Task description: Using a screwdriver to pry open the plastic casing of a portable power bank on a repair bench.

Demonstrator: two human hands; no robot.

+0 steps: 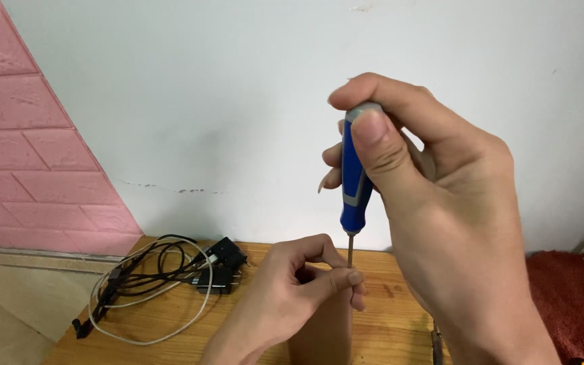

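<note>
**Screwdriver held upright over a wooden table**

While the blue and grey screwdriver (355, 172) is kept upright, its handle is gripped by the right hand (441, 223), with the fingers wrapped around it and the thumb pressed on top. The thin metal shaft (350, 251) is pinched near its tip by the left hand (295, 287). On the wooden table (170, 338), tangled cables (150, 280) and black chargers (223, 267) are seen to the left.

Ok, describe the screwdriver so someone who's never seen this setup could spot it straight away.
Start at the wooden table below the white wall. Above its middle, the right hand holds the screwdriver upright, while the left hand's fingers pinch its thin metal shaft. Its blue handle with grey trim sets it apart from the black and white cables lying to the left.
</note>
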